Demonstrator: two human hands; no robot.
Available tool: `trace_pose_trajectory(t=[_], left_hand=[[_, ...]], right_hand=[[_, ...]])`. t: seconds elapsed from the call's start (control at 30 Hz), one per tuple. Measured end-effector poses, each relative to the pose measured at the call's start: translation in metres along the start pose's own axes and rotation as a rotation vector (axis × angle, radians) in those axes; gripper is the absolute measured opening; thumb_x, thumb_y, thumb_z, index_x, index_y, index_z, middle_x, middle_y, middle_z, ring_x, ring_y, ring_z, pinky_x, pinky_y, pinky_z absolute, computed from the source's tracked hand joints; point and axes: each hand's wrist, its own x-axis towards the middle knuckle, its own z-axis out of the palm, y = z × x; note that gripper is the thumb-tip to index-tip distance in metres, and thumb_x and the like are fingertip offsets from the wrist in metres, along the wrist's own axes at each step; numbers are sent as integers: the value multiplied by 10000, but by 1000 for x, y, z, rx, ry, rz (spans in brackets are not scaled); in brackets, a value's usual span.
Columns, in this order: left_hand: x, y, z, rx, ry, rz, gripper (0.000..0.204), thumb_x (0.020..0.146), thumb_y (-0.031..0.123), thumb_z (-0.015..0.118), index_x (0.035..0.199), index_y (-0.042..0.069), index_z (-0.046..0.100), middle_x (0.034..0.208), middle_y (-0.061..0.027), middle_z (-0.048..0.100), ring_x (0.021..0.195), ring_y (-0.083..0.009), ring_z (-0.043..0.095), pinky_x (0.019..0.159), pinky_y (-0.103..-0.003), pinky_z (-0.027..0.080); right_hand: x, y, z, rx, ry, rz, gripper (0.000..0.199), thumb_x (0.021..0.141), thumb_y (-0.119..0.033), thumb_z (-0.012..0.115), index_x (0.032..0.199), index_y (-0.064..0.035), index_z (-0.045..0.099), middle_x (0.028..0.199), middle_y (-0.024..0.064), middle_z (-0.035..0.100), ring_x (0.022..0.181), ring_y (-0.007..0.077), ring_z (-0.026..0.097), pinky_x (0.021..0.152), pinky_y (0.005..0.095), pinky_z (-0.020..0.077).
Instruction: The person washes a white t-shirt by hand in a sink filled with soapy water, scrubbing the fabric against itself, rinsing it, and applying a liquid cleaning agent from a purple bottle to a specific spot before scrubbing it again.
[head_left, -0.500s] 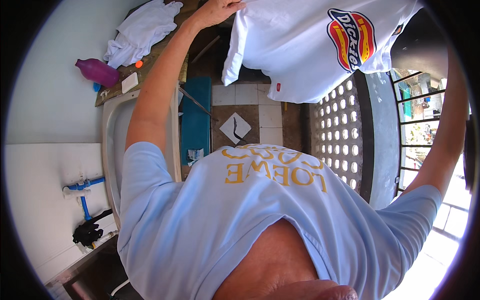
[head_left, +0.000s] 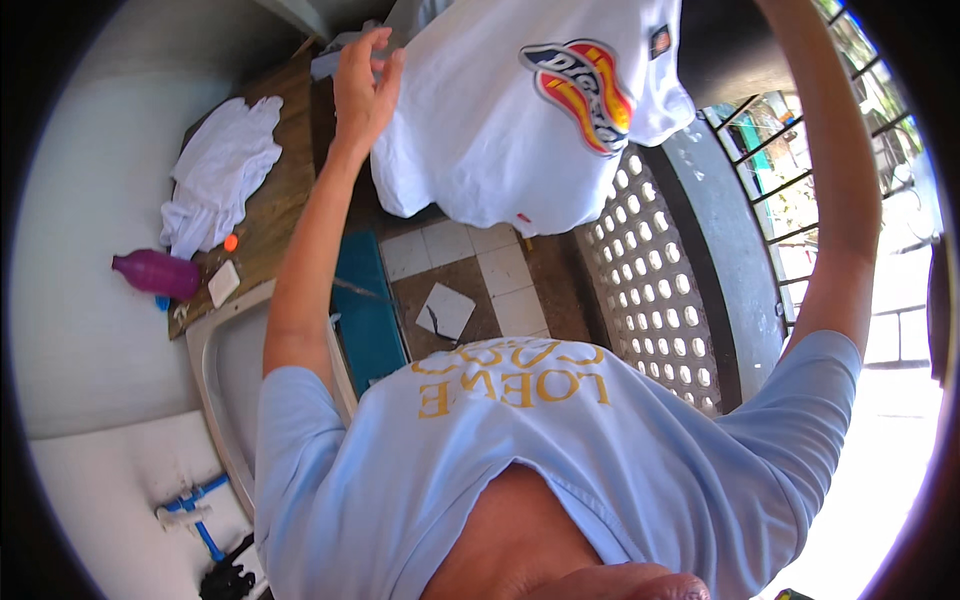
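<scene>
1. The left hand [head_left: 365,85] is raised with its fingers spread and loose. The fingertips are at or just beside the left edge of the white cotton T-shirt with a red, yellow and blue emblem [head_left: 500,130], and they do not look closed on the fabric.
2. The right forearm [head_left: 830,160] reaches up past the top of the view. The right hand is out of sight, so its grip cannot be told.
3. The T-shirt hangs in the air in front of the person. It is spread wide and high above the tiled floor [head_left: 470,270], and it touches neither the counter nor the wall.
4. As a judgement, the work in hand is holding the shirt up and open. The left side seems to be between grips. Any further handling would call for the left fingers to pinch that edge firmly so the cloth stays spread.
5. Below the left arm is a pale rectangular sink basin [head_left: 225,370], its inside partly hidden by the arm.
6. On the brown wooden counter [head_left: 280,200] beside the sink are several things:
   - a crumpled white cloth [head_left: 225,170]
   - a purple plastic bottle lying on its side [head_left: 155,272]
   - a small white block [head_left: 222,283]
7. To the right stands a grey perforated block wall [head_left: 650,290].
</scene>
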Motion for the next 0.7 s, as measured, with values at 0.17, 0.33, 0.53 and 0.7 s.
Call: trace_pose_trajectory(t=[0.17,0.33,0.53,0.7], left_hand=[[-54,119,44,-431,-70,65,350,756,223,749,1005,72,553,883,-39,550,705,-117,524,609,-265,411],[-100,134,83,-352,-219,16,526,664,312,822,1001,53,511,912,-105,555,778,-207,539,687,-330,439],[-133,113,94,-168,-456,-70,413,770,250,735,1018,-14,538,858,-119,634,773,-232,612,678,-336,468],[-92,111,14,-254,-482,-302,209,876,148,631,939,-51,617,724,-65,596,705,-65,490,625,-226,413]], right_hand=[[9,48,20,313,-47,125,151,833,-130,678,847,-52,550,681,63,579,542,185,600,482,316,545],[-29,68,79,869,-31,29,333,794,0,669,1057,-34,467,848,85,578,675,203,606,626,322,525],[-81,74,59,740,155,-200,422,769,44,615,1167,21,477,926,64,596,844,157,584,768,253,456],[-108,96,14,601,317,-285,199,791,12,636,986,-6,598,898,87,648,820,147,621,750,299,529]])
